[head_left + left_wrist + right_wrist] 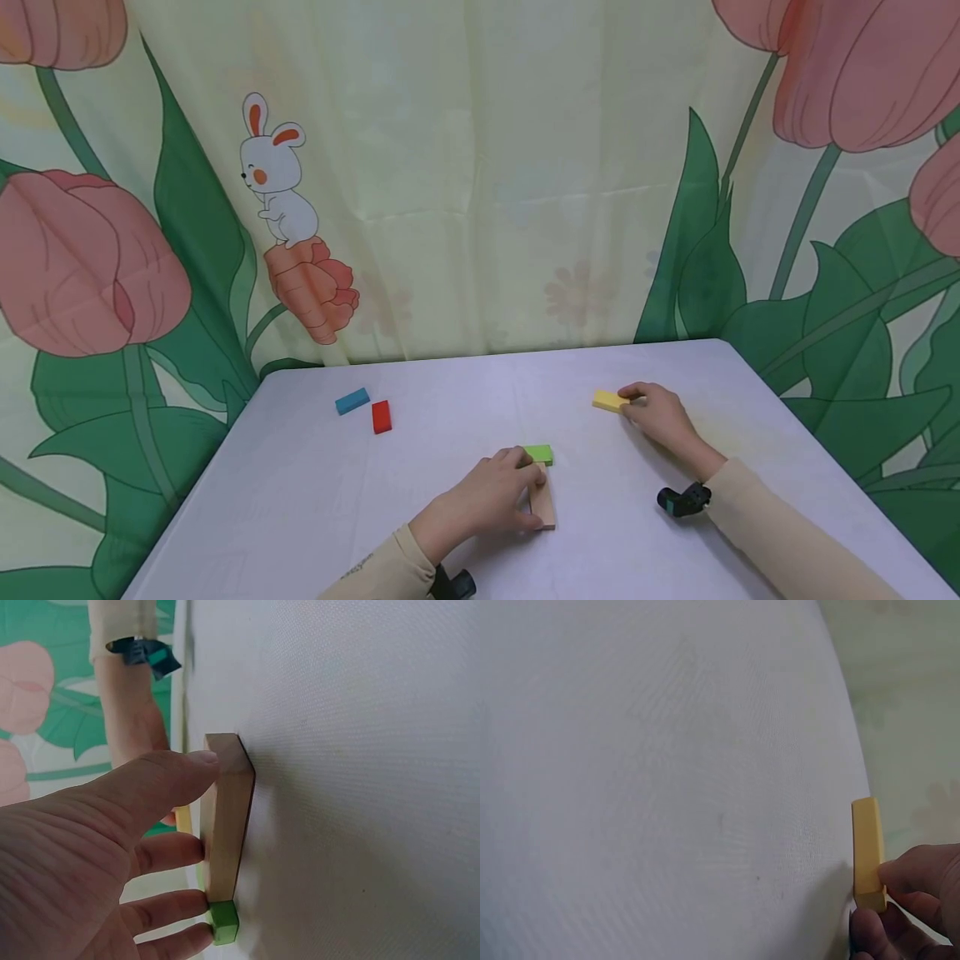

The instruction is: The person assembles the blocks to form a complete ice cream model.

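Note:
My left hand (486, 497) lies over a plain wooden block (545, 507) on the white table. In the left wrist view, the thumb touches the wooden block's near end, while the other fingers reach along it towards a green block (223, 922). That green block (540, 454) sits against the wooden block's far end, partly hidden by the fingers in the head view. Farther right, my right hand (663, 418) pinches one end of a yellow block (607, 401) between thumb and fingers. The yellow block (867, 844) is close to the tabletop; whether it touches is unclear.
At the table's far left lie a blue block (352, 401) and a red block (382, 417), close together. The white-covered table (285, 500) ends at the back against a curtain (480, 275) printed with tulips and a rabbit.

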Tool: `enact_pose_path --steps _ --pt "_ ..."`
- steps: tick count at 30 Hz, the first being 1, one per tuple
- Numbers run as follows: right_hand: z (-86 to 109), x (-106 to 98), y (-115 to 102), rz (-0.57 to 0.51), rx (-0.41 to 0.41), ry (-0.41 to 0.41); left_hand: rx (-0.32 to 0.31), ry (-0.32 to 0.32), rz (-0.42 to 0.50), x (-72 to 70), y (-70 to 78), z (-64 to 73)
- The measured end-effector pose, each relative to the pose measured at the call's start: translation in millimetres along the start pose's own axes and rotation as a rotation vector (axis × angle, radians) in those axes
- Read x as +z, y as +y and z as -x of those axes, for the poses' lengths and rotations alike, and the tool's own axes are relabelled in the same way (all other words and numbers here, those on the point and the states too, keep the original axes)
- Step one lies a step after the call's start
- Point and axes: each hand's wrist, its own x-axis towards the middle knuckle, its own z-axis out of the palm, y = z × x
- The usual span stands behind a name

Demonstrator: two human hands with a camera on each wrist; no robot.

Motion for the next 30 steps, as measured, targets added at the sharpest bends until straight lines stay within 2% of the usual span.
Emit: enact_pose_path --steps 14,30 --pt "2.6 11 -13 -0.013 0.009 0.012 -0.010 -0.015 -0.005 -2.5 -0.3 -0.6" --pt "3.2 25 -22 -0.027 0.000 0.007 -0.014 -0.008 -0.002 1.1 -2.5 -3.1"
